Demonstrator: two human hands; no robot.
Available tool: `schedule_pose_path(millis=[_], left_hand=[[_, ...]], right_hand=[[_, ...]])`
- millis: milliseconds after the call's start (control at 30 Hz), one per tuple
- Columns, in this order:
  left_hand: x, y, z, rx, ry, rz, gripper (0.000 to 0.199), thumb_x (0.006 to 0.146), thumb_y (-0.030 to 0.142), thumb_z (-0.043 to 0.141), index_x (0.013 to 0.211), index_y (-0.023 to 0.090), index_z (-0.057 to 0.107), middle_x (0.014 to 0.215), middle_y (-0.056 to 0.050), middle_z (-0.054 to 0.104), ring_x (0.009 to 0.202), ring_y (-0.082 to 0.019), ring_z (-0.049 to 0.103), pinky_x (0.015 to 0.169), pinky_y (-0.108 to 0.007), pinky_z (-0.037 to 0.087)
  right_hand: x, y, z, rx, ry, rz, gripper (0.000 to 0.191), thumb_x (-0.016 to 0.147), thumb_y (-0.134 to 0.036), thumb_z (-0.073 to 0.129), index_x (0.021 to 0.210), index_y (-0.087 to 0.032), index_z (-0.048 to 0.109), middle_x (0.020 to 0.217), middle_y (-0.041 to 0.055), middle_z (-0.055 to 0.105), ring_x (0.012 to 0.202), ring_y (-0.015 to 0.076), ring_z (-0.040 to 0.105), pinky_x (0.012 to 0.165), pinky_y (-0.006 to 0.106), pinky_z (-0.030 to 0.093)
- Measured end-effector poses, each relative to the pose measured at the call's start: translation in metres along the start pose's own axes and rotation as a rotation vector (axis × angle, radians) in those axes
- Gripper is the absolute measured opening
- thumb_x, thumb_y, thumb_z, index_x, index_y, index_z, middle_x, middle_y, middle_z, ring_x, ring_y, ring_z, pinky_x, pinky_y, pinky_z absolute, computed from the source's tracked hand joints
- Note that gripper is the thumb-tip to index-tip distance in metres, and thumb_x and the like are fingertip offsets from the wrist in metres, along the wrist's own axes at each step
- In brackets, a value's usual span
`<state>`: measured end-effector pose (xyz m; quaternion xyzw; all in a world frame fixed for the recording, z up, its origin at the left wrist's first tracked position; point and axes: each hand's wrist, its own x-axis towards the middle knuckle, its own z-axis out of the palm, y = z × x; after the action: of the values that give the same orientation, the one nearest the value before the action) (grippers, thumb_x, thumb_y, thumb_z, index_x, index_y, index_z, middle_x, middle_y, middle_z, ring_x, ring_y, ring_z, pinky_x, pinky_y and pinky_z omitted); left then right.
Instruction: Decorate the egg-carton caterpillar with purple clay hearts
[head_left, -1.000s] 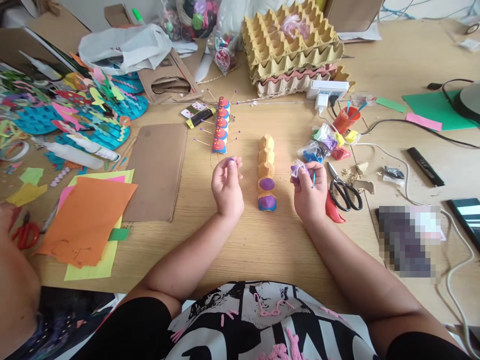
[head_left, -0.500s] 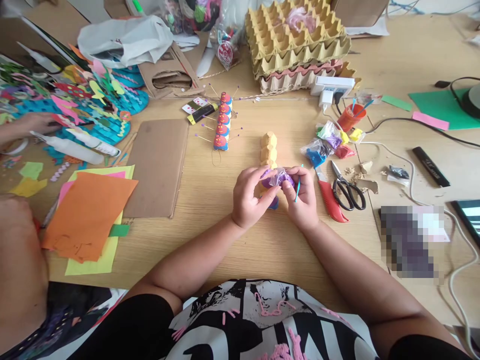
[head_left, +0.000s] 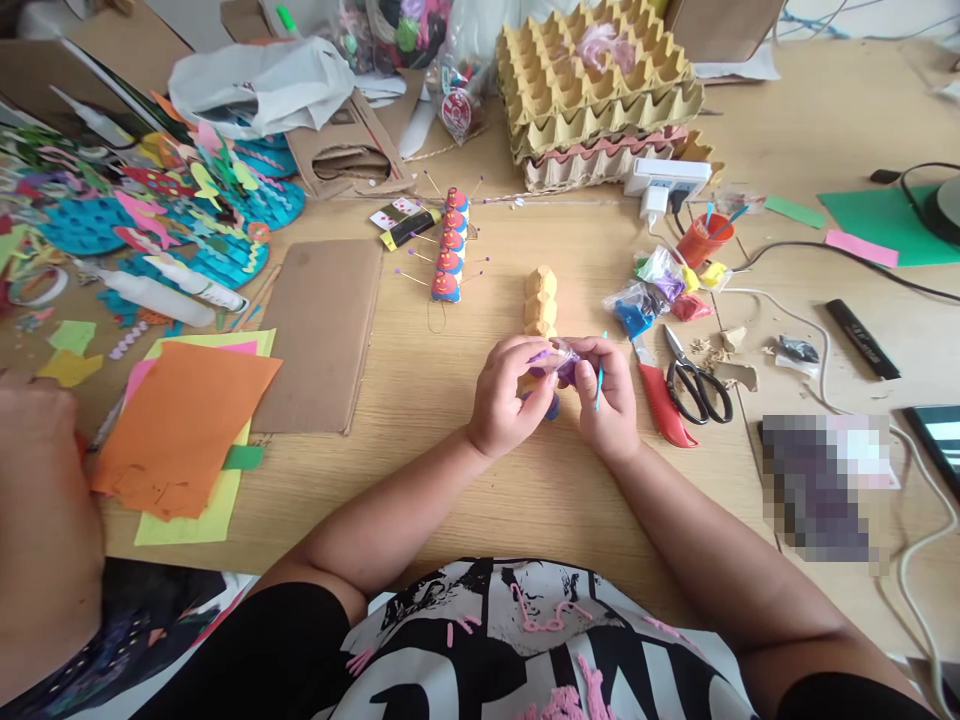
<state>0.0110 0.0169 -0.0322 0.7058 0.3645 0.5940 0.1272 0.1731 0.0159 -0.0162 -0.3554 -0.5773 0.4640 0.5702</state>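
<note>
Light wood-grain table (head_left: 420, 490), paler toward right; whitish wall (head_left: 892, 16) behind; soft, diffuse light.

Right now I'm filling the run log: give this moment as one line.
left hand: on purple packet | right hand: on packet, with blue stick | egg-carton strip: on table, partly hidden by hands

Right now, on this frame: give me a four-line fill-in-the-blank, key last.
1. The left hand and right hand meet at clay coloured ____.
2. The blue stick is in the ____ hand.
3. The scissors near that hand have handles coloured ____.
4. The uppermost big sheet at left is coloured ____.
Missing words: purple; right; black; orange.
</note>
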Motion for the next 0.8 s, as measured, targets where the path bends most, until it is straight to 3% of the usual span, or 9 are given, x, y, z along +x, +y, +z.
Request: schedule_pose_path(millis=[133, 267, 400, 533, 600, 700, 800], left_hand=[[-0.002, 0.001, 0.0, 0.029, 0.088, -0.009, 0.041, 0.102, 0.03, 0.076, 0.14, 0.026, 0.062, 0.127, -0.01, 0.076, 0.122, -0.023, 0.076, 0.106, -0.04, 0.065], [0.006, 0.004, -0.004, 0.125, 0.041, 0.075, 0.027, 0.105, 0.03, 0.071, 0.132, 0.027, 0.067, 0.119, -0.007, 0.08, 0.113, -0.02, 0.079, 0.101, -0.037, 0.067], [0.007, 0.002, -0.004, 0.163, 0.107, 0.123, 0.04, 0.102, 0.032, 0.077, 0.14, 0.028, 0.065, 0.12, -0.007, 0.08, 0.113, -0.021, 0.079, 0.101, -0.038, 0.067], [0.001, -0.001, 0.003, -0.002, 0.175, -0.03, 0.06, 0.098, 0.037, 0.082, 0.152, 0.032, 0.055, 0.133, -0.01, 0.075, 0.121, -0.022, 0.077, 0.09, -0.032, 0.069], [-0.001, -0.001, 0.006, -0.137, 0.143, -0.13, 0.065, 0.099, 0.039, 0.081, 0.156, 0.032, 0.05, 0.131, -0.009, 0.076, 0.117, -0.021, 0.079, 0.09, -0.031, 0.068], [-0.003, 0.0, 0.008, -0.278, 0.077, -0.249, 0.063, 0.1, 0.043, 0.08, 0.154, 0.03, 0.048, 0.122, -0.008, 0.081, 0.108, -0.02, 0.082, 0.097, -0.036, 0.067], [-0.002, 0.001, 0.009, -0.281, 0.098, -0.341, 0.058, 0.098, 0.048, 0.082, 0.144, 0.027, 0.054, 0.116, -0.007, 0.084, 0.113, -0.023, 0.082, 0.107, -0.045, 0.064]], right_hand=[[0.0, 0.002, 0.0, -0.002, 0.025, -0.003, 0.033, 0.103, -0.055, 0.074, 0.124, -0.031, 0.066, 0.127, 0.008, 0.078, 0.114, 0.0232, 0.076, 0.1, 0.042, 0.065], [0.004, 0.003, -0.003, 0.052, -0.025, 0.102, 0.044, 0.095, -0.065, 0.079, 0.118, -0.029, 0.071, 0.107, 0.0048, 0.079, 0.092, 0.0205, 0.074, 0.084, 0.038, 0.066], [0.007, 0.003, -0.006, 0.023, -0.038, 0.109, 0.044, 0.092, -0.067, 0.082, 0.105, -0.026, 0.073, 0.09, 0.0006, 0.075, 0.075, 0.0164, 0.067, 0.076, 0.035, 0.062], [0.006, 0.004, -0.006, -0.024, 0.002, 0.047, 0.04, 0.092, -0.063, 0.084, 0.107, -0.028, 0.073, 0.098, 0.0024, 0.077, 0.085, 0.0194, 0.07, 0.083, 0.037, 0.063], [0.005, 0.005, -0.006, -0.024, 0.002, 0.028, 0.037, 0.094, -0.061, 0.082, 0.11, -0.029, 0.072, 0.101, 0.003, 0.077, 0.09, 0.0207, 0.07, 0.084, 0.038, 0.063], [0.004, 0.006, -0.006, 0.003, -0.007, 0.007, 0.032, 0.096, -0.056, 0.082, 0.113, -0.03, 0.072, 0.104, 0.0027, 0.076, 0.095, 0.0207, 0.071, 0.087, 0.037, 0.062], [0.005, 0.006, -0.006, 0.02, -0.028, 0.018, 0.032, 0.097, -0.054, 0.082, 0.117, -0.031, 0.071, 0.108, 0.003, 0.077, 0.096, 0.0202, 0.071, 0.09, 0.038, 0.063]])
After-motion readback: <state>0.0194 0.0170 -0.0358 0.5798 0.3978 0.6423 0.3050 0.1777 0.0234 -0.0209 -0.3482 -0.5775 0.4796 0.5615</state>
